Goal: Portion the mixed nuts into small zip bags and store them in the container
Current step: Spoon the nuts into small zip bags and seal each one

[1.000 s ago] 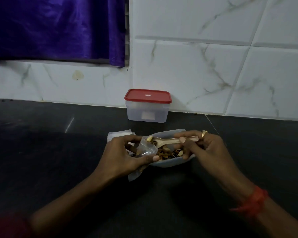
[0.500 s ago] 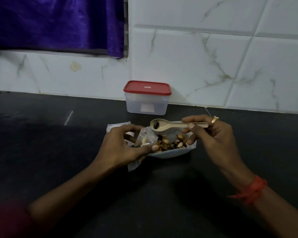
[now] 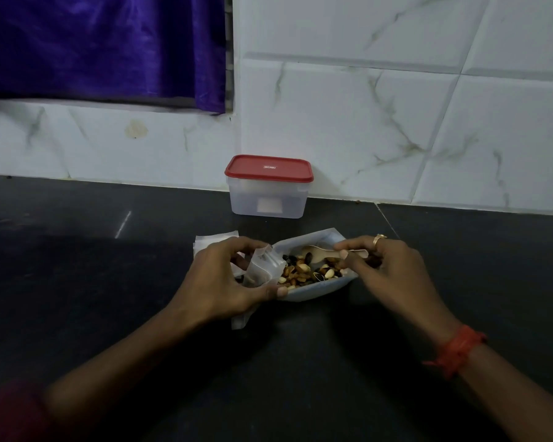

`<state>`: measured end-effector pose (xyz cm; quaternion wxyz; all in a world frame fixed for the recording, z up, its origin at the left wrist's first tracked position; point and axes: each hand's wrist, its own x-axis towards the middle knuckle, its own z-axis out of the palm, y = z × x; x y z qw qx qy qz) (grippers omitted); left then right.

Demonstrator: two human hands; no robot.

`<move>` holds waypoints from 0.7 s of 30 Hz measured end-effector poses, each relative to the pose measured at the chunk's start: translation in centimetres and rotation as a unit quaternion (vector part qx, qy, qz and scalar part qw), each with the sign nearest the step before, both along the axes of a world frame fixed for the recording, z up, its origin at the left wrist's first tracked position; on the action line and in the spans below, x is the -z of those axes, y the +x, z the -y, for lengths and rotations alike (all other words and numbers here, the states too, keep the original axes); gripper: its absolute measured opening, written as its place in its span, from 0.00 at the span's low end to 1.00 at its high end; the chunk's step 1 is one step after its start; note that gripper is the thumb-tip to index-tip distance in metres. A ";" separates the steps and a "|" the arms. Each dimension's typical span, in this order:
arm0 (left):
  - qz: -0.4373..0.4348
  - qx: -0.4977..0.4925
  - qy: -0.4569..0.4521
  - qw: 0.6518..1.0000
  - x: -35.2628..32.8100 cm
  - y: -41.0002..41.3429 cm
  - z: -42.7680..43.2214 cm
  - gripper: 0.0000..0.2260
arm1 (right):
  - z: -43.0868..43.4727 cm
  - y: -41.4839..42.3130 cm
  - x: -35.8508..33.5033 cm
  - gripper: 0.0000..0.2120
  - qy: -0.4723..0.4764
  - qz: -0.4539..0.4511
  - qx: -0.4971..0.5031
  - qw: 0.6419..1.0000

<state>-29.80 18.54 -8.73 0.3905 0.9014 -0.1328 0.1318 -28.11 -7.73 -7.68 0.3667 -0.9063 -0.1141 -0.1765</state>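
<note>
A pale shallow dish (image 3: 320, 290) of mixed nuts (image 3: 304, 272) sits on the dark counter. My left hand (image 3: 227, 279) pinches a small clear zip bag (image 3: 262, 269) by its mouth, right at the dish's left edge. My right hand (image 3: 383, 269) grips a light wooden spoon (image 3: 320, 255) whose bowl dips into the nuts. Behind the dish, against the wall, stands a clear plastic container (image 3: 268, 199) with its red lid (image 3: 268, 169) on.
A small stack of spare clear zip bags (image 3: 214, 240) lies left of the dish, partly under my left hand. White marble-look tiles (image 3: 396, 122) back the dark counter (image 3: 77, 266). A purple curtain (image 3: 103, 46) hangs at the upper left.
The spoon was raised over the dish with a nut in it half a second ago; now my right hand has lowered it back into the nuts. The left hand keeps the bag in place.
</note>
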 end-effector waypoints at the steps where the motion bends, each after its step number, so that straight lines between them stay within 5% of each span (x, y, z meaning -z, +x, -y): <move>1: 0.013 0.001 -0.011 1.000 0.0 0.0 0.0 0.32 | 0.2 0.1 0.0 0.09 -0.008 -0.006 0.002 1.000; 8: 0.061 0.024 -0.040 0.997 0.1 -0.6 0.4 0.31 | 0.3 0.2 0.0 0.09 -0.075 0.027 0.001 0.997; 21: -0.032 0.029 -0.010 0.999 -0.5 -0.1 0.0 0.40 | -0.3 0.2 0.1 0.08 0.169 -0.107 0.011 0.980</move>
